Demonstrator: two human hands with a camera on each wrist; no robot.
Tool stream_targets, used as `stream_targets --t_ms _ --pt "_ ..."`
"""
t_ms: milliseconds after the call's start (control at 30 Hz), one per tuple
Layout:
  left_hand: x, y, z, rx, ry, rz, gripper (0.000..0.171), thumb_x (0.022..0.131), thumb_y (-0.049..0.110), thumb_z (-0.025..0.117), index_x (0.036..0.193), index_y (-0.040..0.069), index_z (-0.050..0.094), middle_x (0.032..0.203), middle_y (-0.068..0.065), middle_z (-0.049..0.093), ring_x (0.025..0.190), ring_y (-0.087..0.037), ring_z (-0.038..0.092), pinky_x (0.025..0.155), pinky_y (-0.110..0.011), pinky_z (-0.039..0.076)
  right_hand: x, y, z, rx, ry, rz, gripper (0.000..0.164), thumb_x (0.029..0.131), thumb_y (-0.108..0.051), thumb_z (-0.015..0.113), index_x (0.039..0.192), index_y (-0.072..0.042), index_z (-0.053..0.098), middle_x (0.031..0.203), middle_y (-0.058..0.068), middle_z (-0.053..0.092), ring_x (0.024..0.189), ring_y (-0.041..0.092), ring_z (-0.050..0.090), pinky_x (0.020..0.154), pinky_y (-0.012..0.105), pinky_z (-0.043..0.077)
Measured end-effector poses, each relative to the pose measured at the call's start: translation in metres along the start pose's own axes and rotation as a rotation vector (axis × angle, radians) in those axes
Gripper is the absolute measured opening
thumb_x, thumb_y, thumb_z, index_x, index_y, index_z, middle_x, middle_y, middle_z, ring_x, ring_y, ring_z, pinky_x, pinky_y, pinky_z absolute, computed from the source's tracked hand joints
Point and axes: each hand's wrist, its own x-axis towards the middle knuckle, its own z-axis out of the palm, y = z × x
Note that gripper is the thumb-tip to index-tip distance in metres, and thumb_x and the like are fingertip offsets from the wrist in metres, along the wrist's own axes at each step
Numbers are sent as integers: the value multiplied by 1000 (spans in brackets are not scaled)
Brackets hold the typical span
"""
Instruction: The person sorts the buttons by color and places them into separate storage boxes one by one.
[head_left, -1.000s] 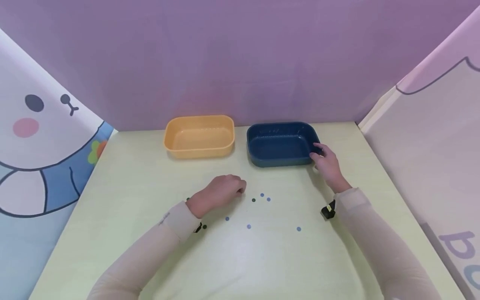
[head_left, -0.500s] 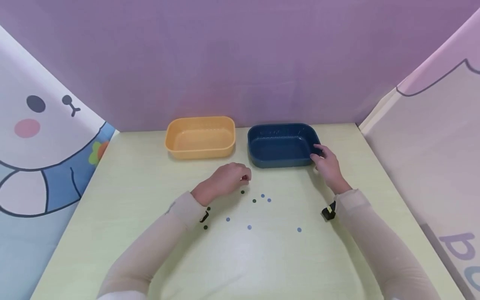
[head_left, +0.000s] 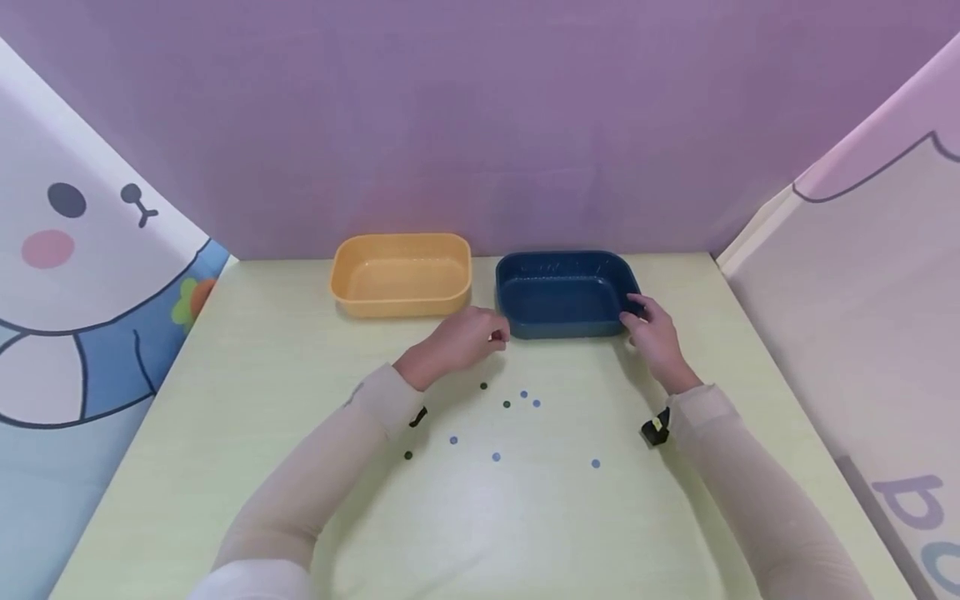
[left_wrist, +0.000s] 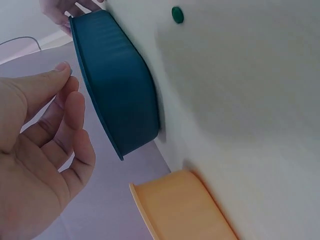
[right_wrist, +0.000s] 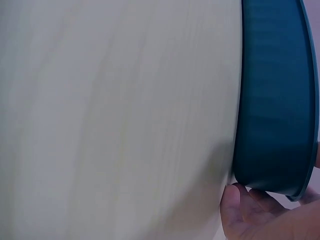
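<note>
two pale sleeves (head_left: 757, 508) reach in over the bench (head_left: 555, 533), from 8 and 4 o'clock, if i put the middle green disc (head_left: 507, 404) at the centre of my dial and the back wall at 12. nearest to the person is a blue disc (head_left: 596, 463) at 4 o'clock, with another blue disc (head_left: 496, 457) at 6. out at 8 are a blue disc (head_left: 453, 440) and, beyond it, a dark green disc (head_left: 408, 455). two more blue discs (head_left: 536, 403) sit just beside the centre, at 2 and 3, and a further green disc (head_left: 483, 386) is at 10. all of them lie flat and apart.

the left hand (head_left: 457, 337) is raised at about 11 o'clock, near the close left corner of the blue tray. its thumb meets the forefinger, and from the left wrist i can make out the edge of a small thing (left_wrist: 71, 73) pinched there, too little of it showing to name; the other fingers curl loosely. the right hand (head_left: 656, 342), at 2, grips the tray's right end, fingers over the rim.

that blue tray (head_left: 568, 323) stands upright at 1 o'clock, a yellow tray (head_left: 401, 307) beside it at about 11, the two not touching. behind both rises a purple back wall (head_left: 525, 125), and at 10 a side wall (head_left: 82, 292) bears a cartoon face.
</note>
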Motion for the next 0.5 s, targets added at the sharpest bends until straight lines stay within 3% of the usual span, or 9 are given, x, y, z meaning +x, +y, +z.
stream_targets --t_ms 167,500 --pt "10 -4 -1 -15 5 -17 11 99 15 67 105 10 75 98 1 70 90 -14 62 81 -29 53 -1 1 1 7 -5 9 54 104 -19 52 155 -9 37 149 25 44 109 35 55 84 36 51" --pt "24 -6 -1 5 16 -51 9 99 17 67 104 14 74 98 1 69 87 -14 60 77 -28 52 0 2 1 28 0 2 54 104 -18 53 155 -9 37 152 25 41 119 35 53 86 35 50"
